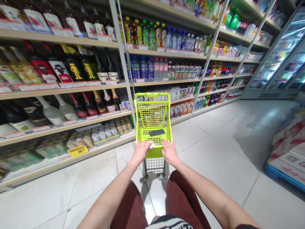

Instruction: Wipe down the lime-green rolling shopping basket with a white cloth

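A lime-green shopping cart [154, 99] stands upright before me, its basket of plastic mesh. My left hand [141, 152] is closed over the left part of the cart's near edge. At its fingertips sits a crumpled white tissue [151, 145], partly hidden by the fingers. Farther right along that edge, my right hand [169, 152] grips the cart, fingers pointing forward over the rim. Between and beyond the hands, a dark flat object [157, 132] lies on the upper mesh tray; its kind is unclear. The undersides of both hands and their thumbs are mostly hidden.
Shelves of wine bottles [78, 68] run along the left, with drink cans [102, 135] low down near a yellow price tag [78, 151]. Bottled drinks [145, 68] fill shelves ahead. Glass-fronted coolers [277, 60] stand far right, and stacked boxes rest on a blue pallet [281, 178].
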A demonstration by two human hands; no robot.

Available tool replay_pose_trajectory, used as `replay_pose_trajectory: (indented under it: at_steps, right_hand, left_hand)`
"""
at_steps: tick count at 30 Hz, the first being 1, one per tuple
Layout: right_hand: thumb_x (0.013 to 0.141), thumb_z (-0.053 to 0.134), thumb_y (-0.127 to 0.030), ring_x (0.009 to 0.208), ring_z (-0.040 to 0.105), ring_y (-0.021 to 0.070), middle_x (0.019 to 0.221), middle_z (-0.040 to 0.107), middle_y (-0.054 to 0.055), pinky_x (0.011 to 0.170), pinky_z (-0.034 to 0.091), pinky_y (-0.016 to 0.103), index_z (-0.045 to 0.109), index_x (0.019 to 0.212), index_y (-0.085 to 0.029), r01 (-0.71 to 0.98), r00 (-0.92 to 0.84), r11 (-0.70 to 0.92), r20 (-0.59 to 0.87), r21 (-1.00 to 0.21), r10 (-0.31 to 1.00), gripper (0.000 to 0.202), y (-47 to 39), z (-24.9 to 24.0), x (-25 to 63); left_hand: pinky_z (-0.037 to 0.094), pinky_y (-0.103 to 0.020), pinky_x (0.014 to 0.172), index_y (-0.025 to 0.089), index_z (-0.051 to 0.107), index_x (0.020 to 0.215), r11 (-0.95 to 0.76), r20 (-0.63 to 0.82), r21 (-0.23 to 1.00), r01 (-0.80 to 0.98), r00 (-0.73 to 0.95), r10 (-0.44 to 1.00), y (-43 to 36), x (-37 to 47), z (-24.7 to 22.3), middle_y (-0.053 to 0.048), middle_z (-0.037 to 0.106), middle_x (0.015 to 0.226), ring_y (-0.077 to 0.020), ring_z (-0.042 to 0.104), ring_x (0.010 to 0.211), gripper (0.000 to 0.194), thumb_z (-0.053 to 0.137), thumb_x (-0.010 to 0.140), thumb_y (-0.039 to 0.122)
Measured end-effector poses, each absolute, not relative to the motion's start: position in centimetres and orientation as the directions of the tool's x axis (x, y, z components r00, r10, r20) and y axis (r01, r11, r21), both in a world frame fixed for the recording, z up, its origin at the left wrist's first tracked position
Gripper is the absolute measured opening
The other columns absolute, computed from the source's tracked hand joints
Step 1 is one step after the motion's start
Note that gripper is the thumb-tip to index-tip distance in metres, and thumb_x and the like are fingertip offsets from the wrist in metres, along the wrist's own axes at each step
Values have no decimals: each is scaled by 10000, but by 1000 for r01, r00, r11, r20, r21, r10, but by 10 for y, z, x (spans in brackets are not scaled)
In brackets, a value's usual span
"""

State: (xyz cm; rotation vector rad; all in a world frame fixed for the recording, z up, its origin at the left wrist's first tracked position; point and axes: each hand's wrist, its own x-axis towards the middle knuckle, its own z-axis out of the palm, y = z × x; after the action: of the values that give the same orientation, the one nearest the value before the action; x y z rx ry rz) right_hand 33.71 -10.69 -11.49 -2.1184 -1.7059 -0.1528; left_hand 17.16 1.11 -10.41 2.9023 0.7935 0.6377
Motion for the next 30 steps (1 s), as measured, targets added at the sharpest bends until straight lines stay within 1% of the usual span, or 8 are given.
replay_pose_trajectory:
  at_steps: [5,9,14,17,20,24,26,30]
  right_hand:
    - [832,405,-260,1252,305,234,1325,398,123,1033,177,496,320,1309,-140,916,169,-6,370,-402,913,498,-104,-111,323]
    - [863,332,-294,1231,343,196,1326,393,115,1008,299,403,242,1346,-148,774,222,115,437,-623,871,512,-90,-115,311]
    - [756,459,-201,1225,342,207,1297,420,100,1028,284,395,353,1289,-158,724,303,156,513,-672,803,545,-72,-121,308]
    - [689,430,-84,1159,415,178,1225,489,78,1009,320,342,454,1205,-167,724,338,171,561,-668,756,523,-68,-115,314]
    - [664,394,-29,1116,442,159,1181,519,61,986,340,309,476,1176,-175,768,356,159,620,-620,699,538,-74,-105,335]
    - [666,390,-1,1118,410,197,1185,493,89,982,302,403,501,1144,-179,872,372,-16,642,-489,670,522,-93,-103,369]
    - [695,401,-10,1057,437,205,1115,520,93,950,314,427,531,1092,-184,908,323,-49,623,-416,712,452,-99,-109,371]
    - [735,456,-64,1012,444,197,1056,539,77,929,323,396,503,1096,-193,960,115,69,611,-270,783,386,-83,-122,338]
  left_hand:
    - [357,-411,925,217,539,1076,-762,446,520,386,637,628,-9,205,-108,-64,598,1040,-192,521,986,292,433,810,274]
    - [344,-362,969,208,527,1129,-470,276,856,216,578,768,-8,214,-106,-51,567,1169,-180,488,1096,379,342,836,363]
    - [302,-338,1013,165,488,1187,-215,111,974,75,670,734,-4,218,-94,-55,500,1263,-174,432,1180,516,235,845,458]
    - [214,-426,1051,212,426,1237,-395,118,878,271,676,728,-2,212,-88,-42,484,1279,-185,411,1198,492,236,850,451]
    - [72,-571,1035,217,399,1247,-622,126,550,557,681,722,4,198,-90,-76,461,1297,-235,379,1220,447,305,844,384]
    - [60,-584,1030,193,472,1182,-820,150,181,544,808,569,11,186,-104,-81,480,1280,-239,300,1268,383,359,818,233]
    - [94,-591,1021,193,484,1174,-820,173,106,563,802,572,12,186,-109,-84,490,1270,-238,316,1260,378,322,833,215]
    - [100,-589,1020,209,496,1175,-835,177,32,550,819,546,12,189,-113,-75,502,1259,-237,343,1245,391,309,831,209]
